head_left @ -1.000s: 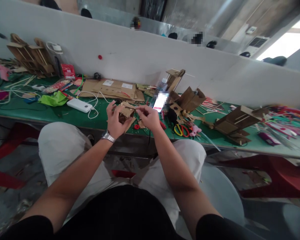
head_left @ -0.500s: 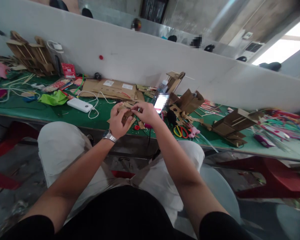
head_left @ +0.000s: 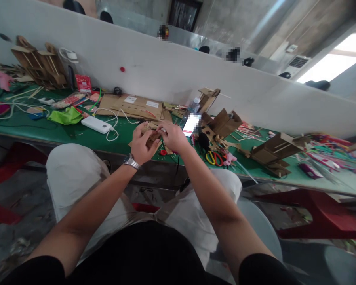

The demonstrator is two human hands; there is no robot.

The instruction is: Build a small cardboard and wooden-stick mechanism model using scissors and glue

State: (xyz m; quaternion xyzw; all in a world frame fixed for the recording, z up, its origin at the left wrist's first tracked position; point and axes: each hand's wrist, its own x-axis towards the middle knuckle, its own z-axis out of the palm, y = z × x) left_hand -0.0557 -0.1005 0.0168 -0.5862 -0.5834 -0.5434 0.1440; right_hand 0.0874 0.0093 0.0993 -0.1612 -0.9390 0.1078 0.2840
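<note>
My left hand (head_left: 142,145), with a metal watch (head_left: 130,160) at its wrist, is curved around a small brown cardboard piece (head_left: 152,139) near the table's front edge. Over the far side of that piece, my right hand (head_left: 174,136) pinches with thumb and fingertips; what lies between them is too small to make out. Just below the hands is a red round cap-like thing (head_left: 163,152). Beyond my right hand, a lit phone (head_left: 191,124) leans near a clear bottle (head_left: 195,105). Scissors with yellow and red handles (head_left: 215,158) lie to the right.
Flat cardboard (head_left: 115,105), a white power bank (head_left: 96,124) with cable and a green cloth-like item (head_left: 65,116) lie left. Cardboard structures (head_left: 275,148) and a pink glue gun (head_left: 230,158) are to the right. A white partition (head_left: 154,59) stands behind the green table (head_left: 121,138).
The view has shifted slightly. Both hands stay at the cardboard piece, and the right fingers have moved only a little.
</note>
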